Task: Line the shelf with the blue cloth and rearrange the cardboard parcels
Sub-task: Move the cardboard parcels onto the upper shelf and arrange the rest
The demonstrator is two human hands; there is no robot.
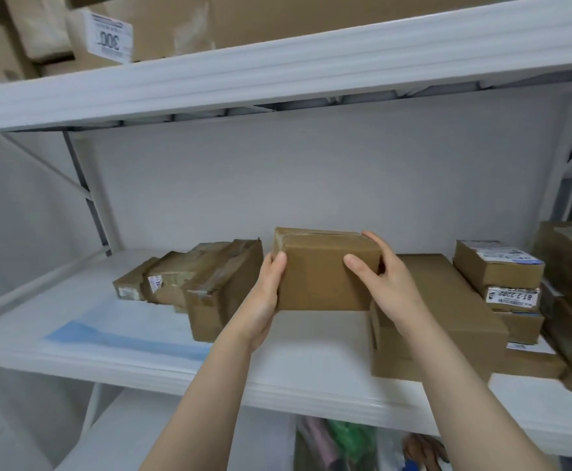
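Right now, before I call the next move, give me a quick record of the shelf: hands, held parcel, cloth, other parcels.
left hand: grips the left end of the held parcel
right hand: grips its right end, thumb on the front face
held parcel: plain cardboard, level, mid-shelf; unclear whether it rests on it
taped parcels: row at left rear
blue cloth: flat at left, in front of the taped parcels
long box: right of the held parcel
labelled parcels: stacked far right

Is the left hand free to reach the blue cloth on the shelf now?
Probably not yet: the left hand grips the cardboard box together with the right hand. The blue cloth lies bare in front.
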